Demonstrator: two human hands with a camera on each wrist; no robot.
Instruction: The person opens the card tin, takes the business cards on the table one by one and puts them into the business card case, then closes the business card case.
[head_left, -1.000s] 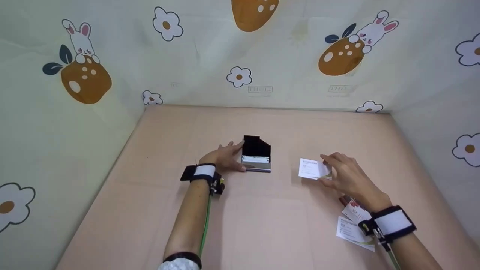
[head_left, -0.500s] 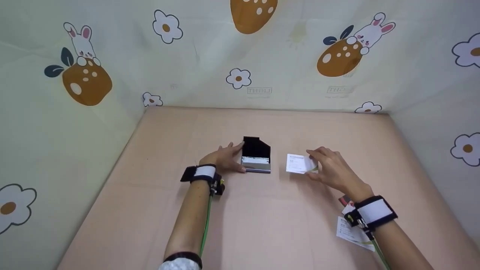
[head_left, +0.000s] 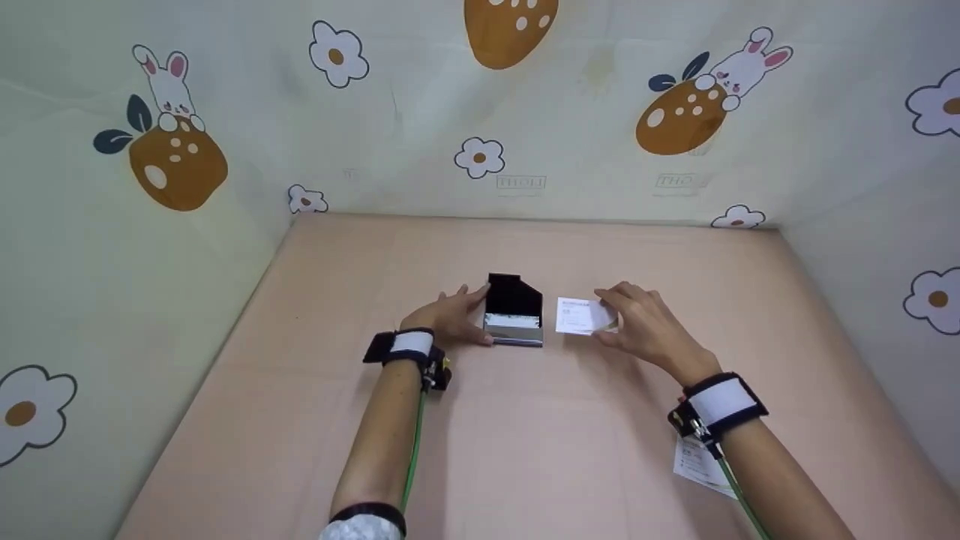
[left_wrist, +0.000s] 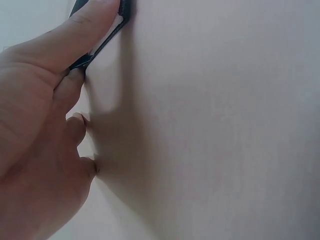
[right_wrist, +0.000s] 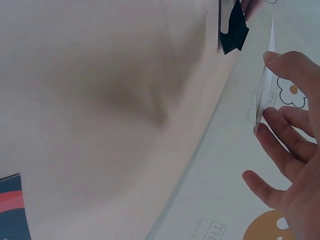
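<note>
A business card case [head_left: 513,333], silver in front with a raised black lid, stands open in the middle of the table. My left hand [head_left: 450,315] holds it by its left side, thumb at the near corner and a finger at the lid. In the left wrist view the thumb covers most of the case [left_wrist: 125,11]. My right hand [head_left: 645,322] pinches white business cards [head_left: 577,316] by their right end, between thumb and fingers. Their left end is just right of the case, a narrow gap between. Edge-on in the right wrist view, the cards [right_wrist: 262,92] fan slightly apart.
Another white business card [head_left: 701,469] lies at the lower right, partly hidden under the right wrist. A dark card with a red band [right_wrist: 11,207] shows in the right wrist view's corner. Printed cloth walls [head_left: 405,112] enclose the table [head_left: 525,450] at the back and sides.
My right hand has carried the white cards leftward and a little away from me, up beside the case. The left hand and the case stay in place.
</note>
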